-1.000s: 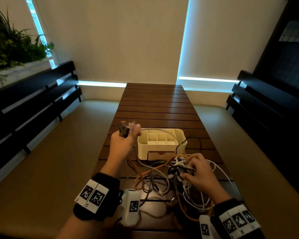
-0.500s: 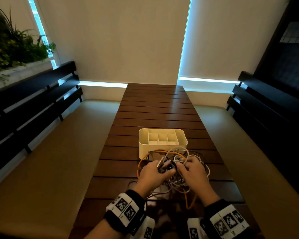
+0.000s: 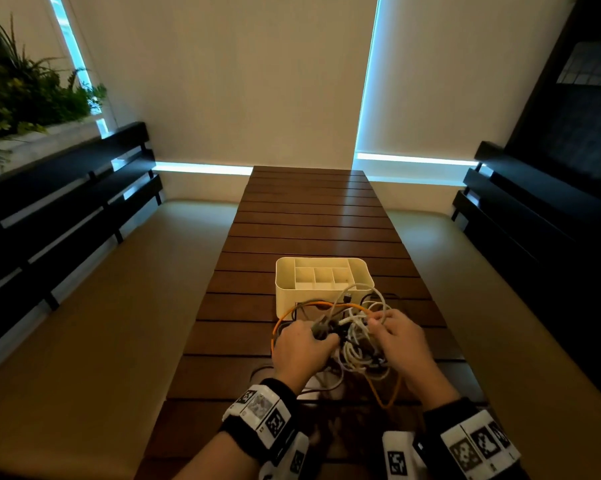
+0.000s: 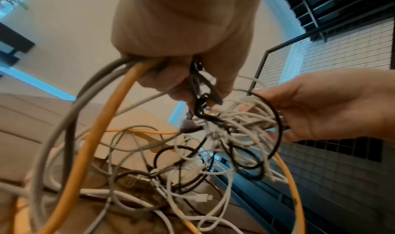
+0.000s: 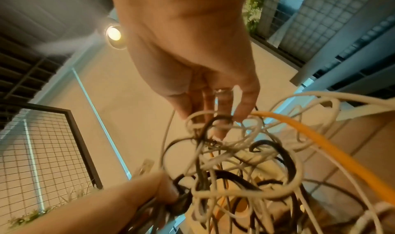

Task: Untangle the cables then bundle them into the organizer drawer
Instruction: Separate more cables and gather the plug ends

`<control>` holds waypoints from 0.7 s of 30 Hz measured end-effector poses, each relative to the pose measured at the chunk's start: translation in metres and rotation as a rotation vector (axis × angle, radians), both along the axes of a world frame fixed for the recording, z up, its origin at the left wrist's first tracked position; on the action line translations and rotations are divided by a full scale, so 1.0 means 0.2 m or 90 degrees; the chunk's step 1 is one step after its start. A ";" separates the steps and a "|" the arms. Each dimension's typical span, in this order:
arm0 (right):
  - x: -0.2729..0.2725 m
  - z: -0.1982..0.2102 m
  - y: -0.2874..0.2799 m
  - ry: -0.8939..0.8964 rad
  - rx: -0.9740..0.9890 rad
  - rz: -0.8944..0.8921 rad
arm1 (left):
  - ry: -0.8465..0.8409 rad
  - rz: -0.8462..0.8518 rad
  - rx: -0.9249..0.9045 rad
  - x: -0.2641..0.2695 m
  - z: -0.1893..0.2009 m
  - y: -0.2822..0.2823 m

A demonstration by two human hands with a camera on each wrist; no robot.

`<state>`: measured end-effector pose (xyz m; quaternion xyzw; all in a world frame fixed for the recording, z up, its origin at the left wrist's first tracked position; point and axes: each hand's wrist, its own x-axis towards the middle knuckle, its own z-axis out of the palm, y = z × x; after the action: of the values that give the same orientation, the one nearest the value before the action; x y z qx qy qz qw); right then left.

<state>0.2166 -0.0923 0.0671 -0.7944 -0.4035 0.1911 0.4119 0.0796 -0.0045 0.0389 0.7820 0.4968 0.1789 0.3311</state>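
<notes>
A tangle of white, black, grey and orange cables hangs between my two hands, just above the wooden table and right in front of the cream organizer. My left hand grips a bunch of grey and orange cable in its fist. My right hand pinches loops of white and black cable on the tangle's right side. In the right wrist view its fingers reach down into the loops. An orange cable arcs away to the right. Cables hide most of the organizer's drawer front.
The slatted table stretches away beyond the organizer. Cushioned benches with dark slatted backs flank it on both sides. Plants stand at the far left. Loose cable ends trail on the table under my hands.
My left hand came down from beside the organizer, where it held a plug up, and took hold of the tangle. Both hands now hold the tangle up closer to the organizer.
</notes>
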 end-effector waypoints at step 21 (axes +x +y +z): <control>-0.04 0.28 -0.06 0.034 0.384 0.057 | -0.329 0.090 0.112 -0.06 0.26 0.02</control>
<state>0.2087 -0.1042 0.1239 -0.6123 -0.4659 0.1014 0.6307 0.0670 -0.0012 0.0912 0.6997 0.4314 0.4375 0.3646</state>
